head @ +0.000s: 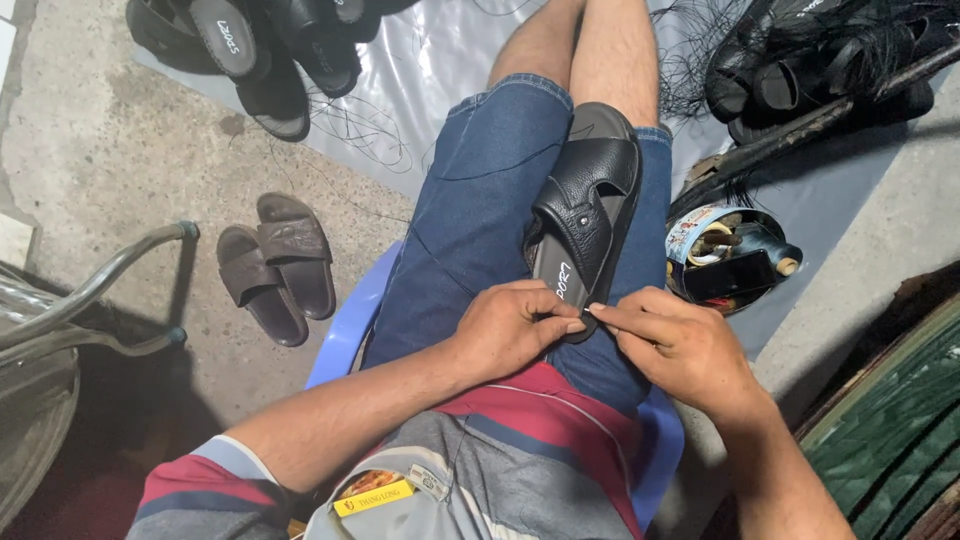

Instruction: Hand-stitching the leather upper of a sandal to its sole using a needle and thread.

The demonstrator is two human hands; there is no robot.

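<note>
We brace black sandal point(585, 215) between thighs, heel toward us; left hand point(510, 330) grip pinches its heel edge, right hand point(680, 345) fingertips pinched narrow beside it, apparently on something too fine to see.

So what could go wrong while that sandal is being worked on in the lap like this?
The black sandal only rests between the thighs, held at its heel end by the left hand, so it might slide off. The right hand pinches something too fine to make out right beside the left fingers; if it is sharp, a slip could prick them. Loose black threads on the plastic sheet might tangle.
</note>
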